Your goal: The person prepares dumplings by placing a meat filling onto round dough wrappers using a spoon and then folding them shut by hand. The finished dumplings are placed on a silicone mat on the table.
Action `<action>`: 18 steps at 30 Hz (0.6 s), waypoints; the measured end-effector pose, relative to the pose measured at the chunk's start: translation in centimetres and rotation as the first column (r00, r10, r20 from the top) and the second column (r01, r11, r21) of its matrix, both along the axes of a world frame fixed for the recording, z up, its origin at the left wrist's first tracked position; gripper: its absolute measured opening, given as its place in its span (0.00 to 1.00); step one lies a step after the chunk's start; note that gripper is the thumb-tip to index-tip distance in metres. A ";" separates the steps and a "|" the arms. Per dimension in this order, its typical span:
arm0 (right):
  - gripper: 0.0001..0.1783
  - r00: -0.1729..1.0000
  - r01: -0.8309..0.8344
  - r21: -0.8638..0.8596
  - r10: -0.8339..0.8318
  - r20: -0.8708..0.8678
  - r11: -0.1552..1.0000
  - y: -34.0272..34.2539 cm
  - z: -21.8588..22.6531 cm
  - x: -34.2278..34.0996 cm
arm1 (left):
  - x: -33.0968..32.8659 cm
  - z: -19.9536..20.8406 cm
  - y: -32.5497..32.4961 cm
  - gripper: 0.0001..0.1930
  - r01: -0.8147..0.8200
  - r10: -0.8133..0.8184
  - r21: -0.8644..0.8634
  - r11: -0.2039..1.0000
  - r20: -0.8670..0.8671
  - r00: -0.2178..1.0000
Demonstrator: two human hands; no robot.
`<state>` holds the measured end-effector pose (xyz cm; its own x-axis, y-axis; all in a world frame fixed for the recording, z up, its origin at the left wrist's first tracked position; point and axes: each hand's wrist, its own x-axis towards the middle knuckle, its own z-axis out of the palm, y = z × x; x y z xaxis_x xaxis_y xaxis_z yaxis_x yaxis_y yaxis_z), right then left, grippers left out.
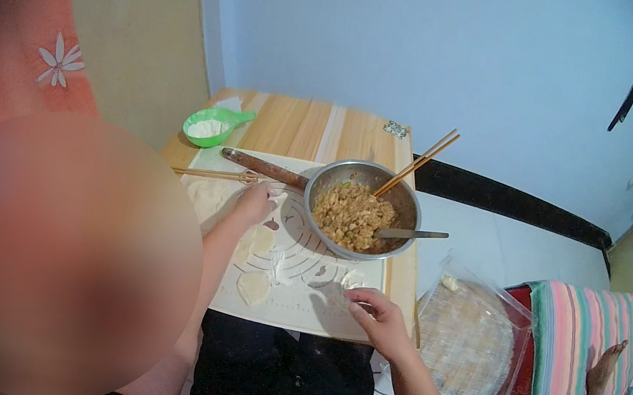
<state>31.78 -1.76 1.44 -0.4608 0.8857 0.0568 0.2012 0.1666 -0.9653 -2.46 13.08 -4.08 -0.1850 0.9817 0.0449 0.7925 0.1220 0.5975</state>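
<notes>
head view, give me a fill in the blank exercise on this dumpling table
1. The filling sits in a metal ____.
2. A pair of ____ leans on the bowl rim.
3. The scoop holding flour is ____.
4. The left hand rests near the wooden rolling ____.

Missing words: bowl; chopsticks; green; pin

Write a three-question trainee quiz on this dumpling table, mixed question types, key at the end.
1. True or false: the chopsticks lie flat on the mat.
2. What does the metal bowl hold? A) chopped filling B) clear soup C) nothing
3. Fill in: the green scoop holds white ____.

Key: 1 false, they lean on the bowl's rim. 2 A. 3 flour, by its look.
</notes>
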 end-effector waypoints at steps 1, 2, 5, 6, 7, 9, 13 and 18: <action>0.13 0.999 -0.011 -0.102 0.006 -0.046 0.995 0.0 -0.2 -0.3 | 0.6 0.3 -0.7 0.19 -0.023 0.019 0.066 0.998 0.069 0.997; 0.15 0.993 -0.034 -0.198 0.009 -0.122 0.980 0.0 0.0 -0.7 | 1.1 0.7 -1.6 0.20 -0.045 0.031 0.087 0.995 0.159 0.987; 0.20 0.932 -0.134 -0.458 -0.044 -0.359 0.879 0.0 0.6 -2.4 | 3.7 4.6 -6.7 0.26 -0.058 0.006 0.170 0.984 0.291 0.957; 0.23 0.900 -0.175 -0.530 -0.083 -0.427 0.830 0.0 0.8 -3.1 | 4.4 4.8 -8.1 0.28 -0.031 -0.028 0.220 0.975 0.259 0.965; 0.25 0.863 -0.217 -0.594 -0.133 -0.488 0.774 0.0 1.0 -3.7 | 5.3 5.2 -9.4 0.29 0.002 -0.065 0.268 0.963 0.226 0.972; 0.27 0.782 -0.298 -0.677 -0.234 -0.577 0.673 0.4 0.7 -4.6 | 8.5 8.2 -13.0 0.31 0.160 -0.210 0.251 0.955 0.188 0.959; 0.26 0.605 -0.402 -0.627 -0.320 -0.729 0.668 0.3 0.3 -5.4 | 12.5 9.2 -17.0 0.29 0.519 -0.459 0.294 0.803 -0.251 0.852; 0.22 0.589 -0.388 -0.583 -0.295 -0.753 0.714 -0.1 -0.9 -2.8 | 13.9 7.6 -18.4 0.24 0.617 -0.499 0.489 0.617 -0.362 0.787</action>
